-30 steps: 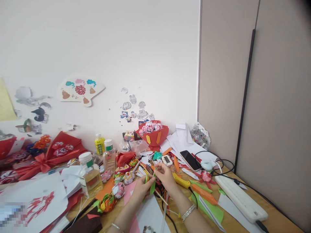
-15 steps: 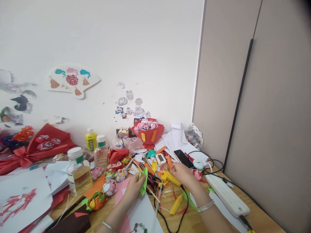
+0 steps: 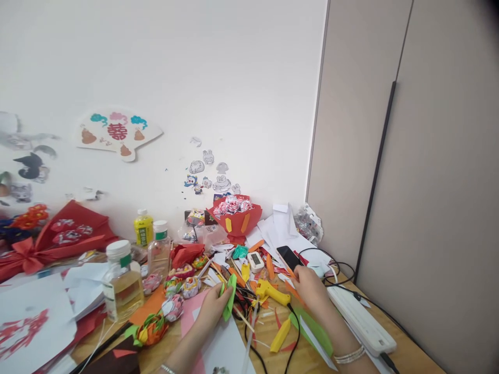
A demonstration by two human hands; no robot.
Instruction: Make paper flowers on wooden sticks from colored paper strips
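My left hand (image 3: 212, 306) pinches a folded piece of green paper (image 3: 230, 297) above a white sheet (image 3: 224, 337). My right hand (image 3: 310, 285) is at the near end of a black phone (image 3: 288, 257), its fingers bent down and drawn together. Orange paper (image 3: 293, 291) shows by those fingertips; whether they grip it I cannot tell. Left of this hand lies a yellow glue gun (image 3: 273, 292) with a black cord. A yellow folded paper piece (image 3: 280, 335) and a green sheet (image 3: 317, 330) lie nearer to me.
Several paper flowers (image 3: 173, 307) crowd the left, beside a bottle of yellowish liquid (image 3: 123, 285). A red bouquet (image 3: 236, 218) stands by the wall. At the right is a white power strip (image 3: 362, 319) with cables. Sticks, paper scraps and a small white timer (image 3: 255, 262) clutter the middle.
My right hand has moved right, from above the glue gun to the phone's near end. My left hand still holds the green paper, in nearly the same place. The view has shifted slightly.
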